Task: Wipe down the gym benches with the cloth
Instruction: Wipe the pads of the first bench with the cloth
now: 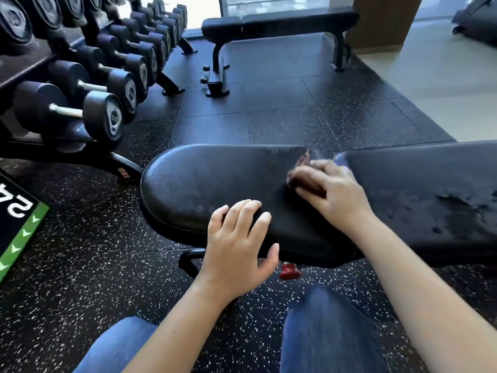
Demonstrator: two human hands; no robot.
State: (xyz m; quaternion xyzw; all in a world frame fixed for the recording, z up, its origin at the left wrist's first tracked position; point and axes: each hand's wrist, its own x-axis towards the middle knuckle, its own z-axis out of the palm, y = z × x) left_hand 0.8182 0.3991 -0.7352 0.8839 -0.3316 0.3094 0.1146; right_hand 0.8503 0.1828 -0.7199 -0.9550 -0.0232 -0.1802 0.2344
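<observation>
A black padded gym bench lies across the view, with its seat pad (215, 181) on the left and its worn back pad (419, 195) on the right. My right hand (333, 192) presses a dark brown cloth (304, 179) onto the seat pad near the gap between the pads; the cloth is blurred. My left hand (239, 243) rests on the seat pad's near edge with its fingers spread and nothing in it. A second black bench (277, 25) stands farther back.
A rack of black dumbbells (88, 76) runs along the left. A black and green box (16, 224) sits at the lower left on the speckled rubber floor (80, 265). A red knob (289, 271) hangs under the seat. My knees in blue jeans (322, 332) are below.
</observation>
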